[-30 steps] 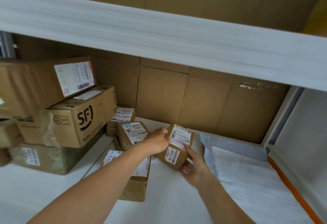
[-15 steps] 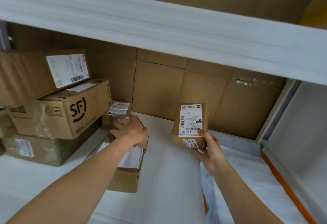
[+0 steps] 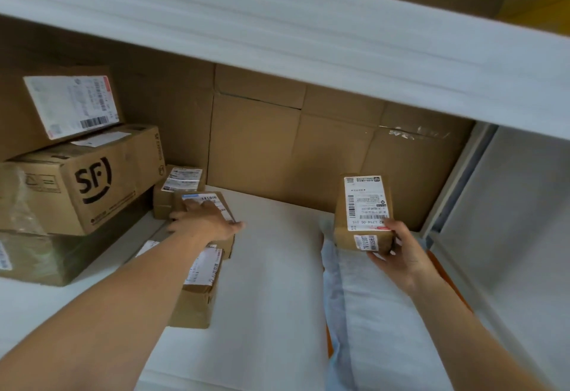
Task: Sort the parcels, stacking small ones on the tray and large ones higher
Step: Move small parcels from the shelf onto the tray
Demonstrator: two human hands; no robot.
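My right hand [image 3: 398, 252] grips a small brown parcel [image 3: 364, 211] with white labels, upright, above the far end of the foam-lined orange tray [image 3: 385, 313] on the right. My left hand [image 3: 206, 221] lies flat on top of another small labelled parcel [image 3: 216, 202] left of centre, fingers spread over its label. That parcel rests on a longer brown parcel [image 3: 197, 292] lying on the white shelf. A third small parcel [image 3: 182, 184] sits just behind, against the cardboard back wall.
Three large boxes are stacked at the left, the middle one an SF box [image 3: 83, 181], with a labelled box [image 3: 61, 106] on top. A white upper shelf [image 3: 308, 32] runs overhead. A white side panel [image 3: 509, 236] closes the right.
My right hand has carried the small parcel rightwards and stood it upright over the tray's far end. My left hand let go of it and moved left onto another small parcel.
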